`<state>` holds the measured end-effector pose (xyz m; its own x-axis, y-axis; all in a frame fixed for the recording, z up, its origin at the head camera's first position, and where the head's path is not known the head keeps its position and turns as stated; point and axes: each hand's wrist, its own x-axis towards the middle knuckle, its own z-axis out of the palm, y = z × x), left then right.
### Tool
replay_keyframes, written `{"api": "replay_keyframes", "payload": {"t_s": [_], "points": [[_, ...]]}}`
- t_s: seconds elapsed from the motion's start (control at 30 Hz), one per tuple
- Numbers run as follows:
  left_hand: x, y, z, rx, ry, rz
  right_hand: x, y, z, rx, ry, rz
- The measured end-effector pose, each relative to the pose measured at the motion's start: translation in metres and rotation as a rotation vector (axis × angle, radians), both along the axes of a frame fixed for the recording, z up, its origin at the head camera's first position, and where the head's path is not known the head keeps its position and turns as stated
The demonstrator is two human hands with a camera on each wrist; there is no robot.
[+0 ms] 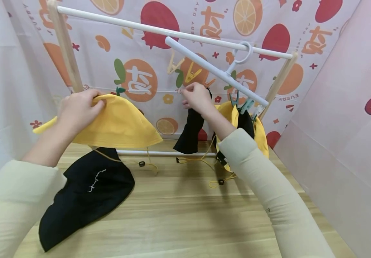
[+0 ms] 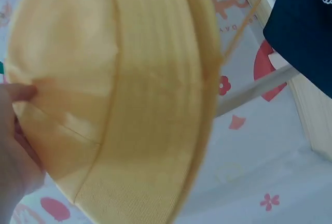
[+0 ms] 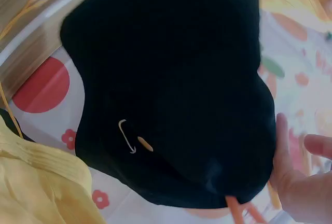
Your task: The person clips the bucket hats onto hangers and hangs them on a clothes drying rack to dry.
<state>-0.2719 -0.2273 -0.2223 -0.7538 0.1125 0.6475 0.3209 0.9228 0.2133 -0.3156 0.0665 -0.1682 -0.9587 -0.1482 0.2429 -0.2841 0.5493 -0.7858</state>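
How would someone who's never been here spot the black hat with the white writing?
Find the clothes rack with the white top rail, then look below its left end to the wooden tabletop. There, below the yellow hat in the left grip, is the black hat with white script. Unlike the hanging black hat under the hanger, it lies on the tabletop.

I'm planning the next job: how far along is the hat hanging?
Looks done: at least one yellow hat and a black hat hang from clips on the hanger. In hand: the left hand grips another yellow hat; the right hand is beside the hung black one. Probably left: clipping that yellow hat and the lettered black hat on the table; the cream clip looks bare.
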Motion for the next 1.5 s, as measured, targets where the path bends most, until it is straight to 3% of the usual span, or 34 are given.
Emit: {"api": "replay_keyframes", "payload": {"t_s": [0.17, 0.27, 0.37, 0.53, 0.67, 0.97, 1.2, 1.33, 1.43, 1.5], "points": [[-0.01, 0.019, -0.005, 0.029, -0.049, -0.006, -0.016, 0.008, 0.014, -0.053, -0.027, -0.091], [-0.016, 0.039, -0.006, 0.094, -0.081, -0.019, -0.024, 0.007, 0.021, -0.029, -0.031, -0.141], [-0.021, 0.062, -0.004, 0.176, -0.077, -0.027, -0.029, 0.003, 0.026, -0.111, -0.094, -0.147], [-0.029, 0.098, 0.001, 0.28, -0.029, -0.024, -0.034, -0.008, 0.033, -0.434, -0.231, -0.104], [-0.034, 0.119, 0.005, 0.323, -0.038, 0.002, -0.037, -0.014, 0.033, -0.663, -0.26, -0.103], [-0.037, 0.139, 0.009, 0.355, -0.082, 0.012, -0.049, -0.014, 0.029, -1.197, -0.366, 0.012], [-0.038, 0.139, 0.007, 0.364, -0.104, 0.0, -0.059, -0.019, 0.028, -1.301, -0.304, 0.057], [-0.038, 0.139, 0.006, 0.37, -0.104, -0.009, -0.062, -0.021, 0.027, -1.366, -0.288, 0.044], [-0.037, 0.139, 0.007, 0.37, -0.1, -0.01, -0.06, -0.025, 0.022, -1.313, -0.219, 0.016], [-0.037, 0.139, 0.007, 0.366, -0.095, -0.01, -0.057, -0.027, 0.018, -1.183, -0.154, -0.016]]}}
